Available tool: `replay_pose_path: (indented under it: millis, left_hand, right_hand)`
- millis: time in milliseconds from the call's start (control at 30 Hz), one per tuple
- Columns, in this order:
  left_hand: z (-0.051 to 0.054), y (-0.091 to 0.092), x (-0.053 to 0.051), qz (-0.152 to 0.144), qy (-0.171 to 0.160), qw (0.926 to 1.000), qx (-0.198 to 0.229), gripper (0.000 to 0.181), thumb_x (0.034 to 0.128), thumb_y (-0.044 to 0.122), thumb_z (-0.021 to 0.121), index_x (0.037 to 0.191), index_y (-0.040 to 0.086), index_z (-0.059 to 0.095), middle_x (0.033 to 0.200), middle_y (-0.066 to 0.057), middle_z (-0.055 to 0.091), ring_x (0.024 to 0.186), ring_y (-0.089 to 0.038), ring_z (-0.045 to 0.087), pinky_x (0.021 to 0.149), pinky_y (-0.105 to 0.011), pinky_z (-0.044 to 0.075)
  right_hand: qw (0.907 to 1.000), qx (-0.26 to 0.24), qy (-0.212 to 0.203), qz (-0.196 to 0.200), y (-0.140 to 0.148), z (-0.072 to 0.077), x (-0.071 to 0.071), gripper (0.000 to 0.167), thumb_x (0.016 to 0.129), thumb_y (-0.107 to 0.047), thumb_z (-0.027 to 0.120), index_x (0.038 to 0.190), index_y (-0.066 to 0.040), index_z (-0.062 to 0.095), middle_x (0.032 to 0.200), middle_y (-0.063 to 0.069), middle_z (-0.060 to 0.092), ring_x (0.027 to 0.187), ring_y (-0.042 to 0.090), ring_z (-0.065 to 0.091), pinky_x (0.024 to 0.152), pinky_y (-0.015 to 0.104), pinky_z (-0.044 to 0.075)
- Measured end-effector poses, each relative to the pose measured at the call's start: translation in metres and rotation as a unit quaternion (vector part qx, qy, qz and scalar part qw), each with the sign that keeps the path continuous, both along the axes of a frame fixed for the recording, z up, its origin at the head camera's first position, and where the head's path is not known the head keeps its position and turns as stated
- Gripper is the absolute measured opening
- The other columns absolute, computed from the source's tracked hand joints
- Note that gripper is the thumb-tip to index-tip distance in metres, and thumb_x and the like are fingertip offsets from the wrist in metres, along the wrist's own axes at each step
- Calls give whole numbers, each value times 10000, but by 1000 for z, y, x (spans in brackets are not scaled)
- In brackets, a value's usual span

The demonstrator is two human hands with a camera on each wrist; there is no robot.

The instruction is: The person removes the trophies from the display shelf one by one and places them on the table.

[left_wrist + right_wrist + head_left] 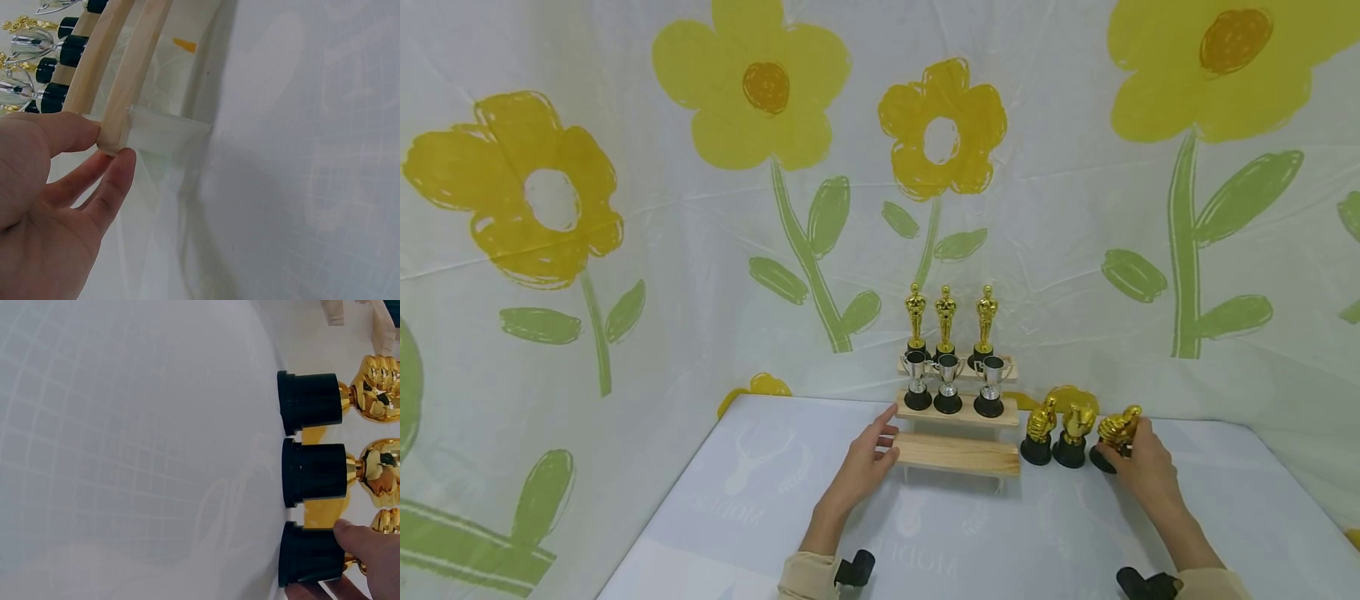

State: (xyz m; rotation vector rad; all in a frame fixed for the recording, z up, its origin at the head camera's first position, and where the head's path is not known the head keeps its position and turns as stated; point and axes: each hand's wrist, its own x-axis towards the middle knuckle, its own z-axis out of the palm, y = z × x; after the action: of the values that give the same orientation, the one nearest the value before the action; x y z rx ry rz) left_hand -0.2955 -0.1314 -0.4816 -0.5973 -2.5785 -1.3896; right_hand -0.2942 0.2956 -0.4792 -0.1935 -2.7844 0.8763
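Nearest the camera, a beige sleeve leads up to the left hand, thumb and fingers pinching the left end of the stand's lowest step. Silver cups line the middle step, gold statues the top one. Just right of these, two gold trophies stand on the table. Beside them, the third trophy sits between the right hand's thumb and fingers, gripped about its black base.
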Motion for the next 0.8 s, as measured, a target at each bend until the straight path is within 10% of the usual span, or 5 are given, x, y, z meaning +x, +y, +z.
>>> replay_pose_path:
  millis: [800]
  left_hand:
    - [0, 1, -1, 55, -13, 10000, -6, 665, 932, 10, 569, 1536, 140, 321, 1243, -175, 616, 1068, -258, 639, 840, -304, 559]
  right_hand:
    - [9987, 342, 135, 348, 6, 38, 11, 953, 870, -349, 718, 1456, 159, 164, 1263, 479, 455, 1038, 601, 546, 619, 508, 532]
